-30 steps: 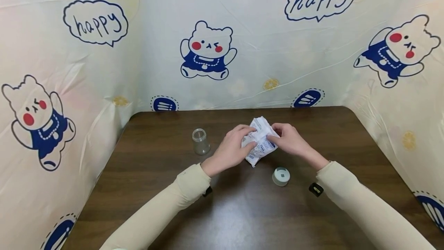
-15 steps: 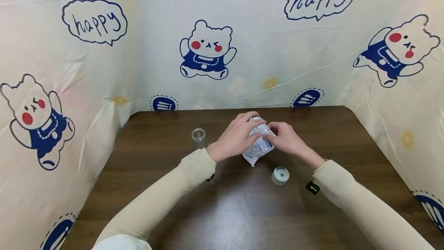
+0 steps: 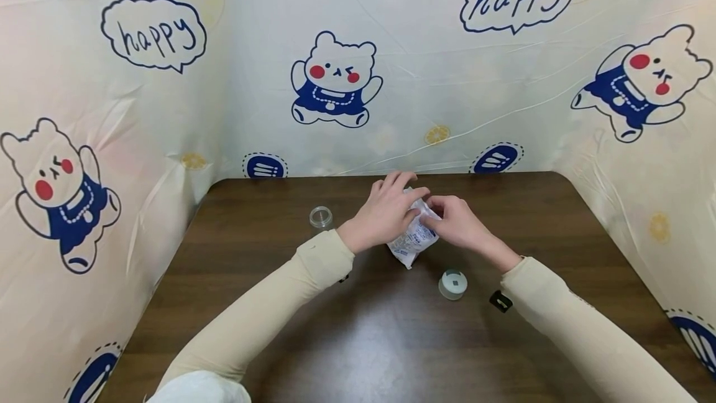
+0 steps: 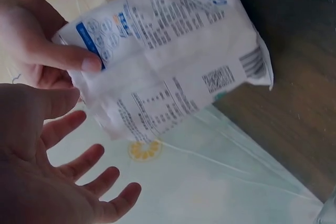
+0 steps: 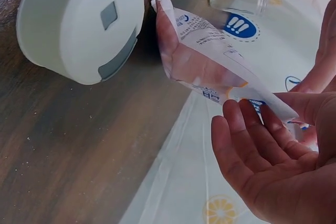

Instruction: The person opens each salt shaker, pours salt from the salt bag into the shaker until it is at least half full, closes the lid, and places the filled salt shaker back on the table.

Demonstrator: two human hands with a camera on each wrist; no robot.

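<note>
A white printed packet [image 3: 413, 242] stands tilted above the brown table. Thumb and fingers of my right hand [image 3: 461, 226] pinch its upper edge; the right wrist view also shows the packet [image 5: 205, 61] held by the right hand [image 5: 273, 156], its pinkish side visible. My left hand [image 3: 380, 213] is at the packet's upper left. In the left wrist view this left hand [image 4: 58, 166] has its fingers spread, with the thumb close to the packet [image 4: 157, 61]; whether it touches is unclear. The packet's top edge is partly hidden by the hands.
A clear glass jar [image 3: 321, 217] stands left of the hands, partly behind the left sleeve. A small round container with a white top [image 3: 452, 285] sits nearer, below the right hand. Printed cloth [image 3: 414, 79] hangs around the table [image 3: 391, 353].
My left hand has moved up and slightly right across the packet, and its fingers have spread. The right hand has shifted slightly left, still pinching the packet.
</note>
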